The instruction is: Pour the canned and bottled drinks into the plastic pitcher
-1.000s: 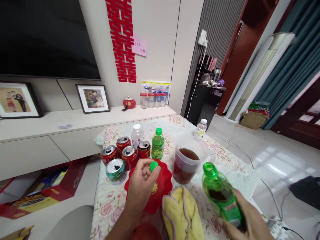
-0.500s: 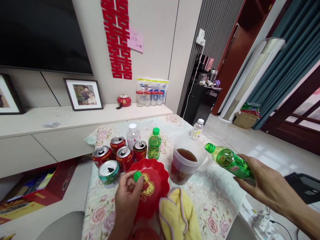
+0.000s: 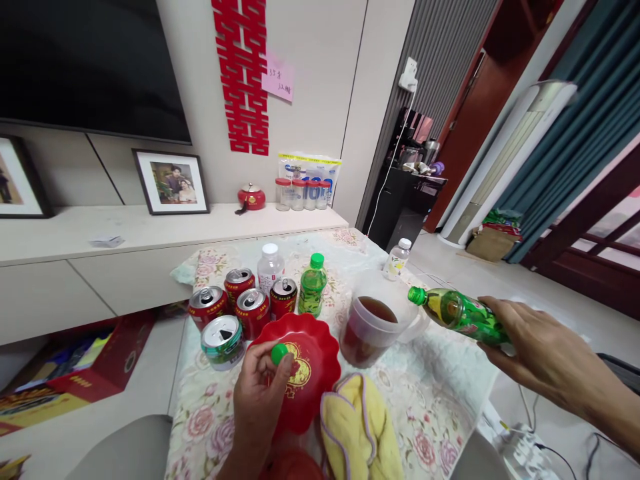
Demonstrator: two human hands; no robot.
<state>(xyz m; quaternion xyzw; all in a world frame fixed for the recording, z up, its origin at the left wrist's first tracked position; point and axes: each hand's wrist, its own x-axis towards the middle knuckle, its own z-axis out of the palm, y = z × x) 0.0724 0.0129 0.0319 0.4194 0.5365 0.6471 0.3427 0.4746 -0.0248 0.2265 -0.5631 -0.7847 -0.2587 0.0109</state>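
Observation:
Between thumb and fingers of my left hand [image 3: 263, 387] is a green bottle cap [image 3: 279, 354], held over a red scalloped plate [image 3: 313, 363] with a gold pattern. My right hand [image 3: 530, 343] grips a green plastic bottle [image 3: 463, 313] round its base end. The bottle is uncapped and tilted nearly level, its mouth pointing left toward a translucent pitcher [image 3: 367, 347]. Dark brown liquid [image 3: 379, 310] stands in the pitcher. The bottle's mouth is to the right of the pitcher's opening; whether liquid is leaving it I cannot tell.
Several open drink cans [image 3: 253, 310] cluster at the table's left, beside a capped green bottle [image 3: 313, 287] and a white-capped clear bottle [image 3: 271, 267]. A yellow cloth [image 3: 360, 427] lies in front of the pitcher. Another white-capped bottle [image 3: 398, 260] stands near the back right edge.
The green bottle in my right hand has tipped further, closer to level. My left hand still holds the cap at about the same place. The view has shifted slightly.

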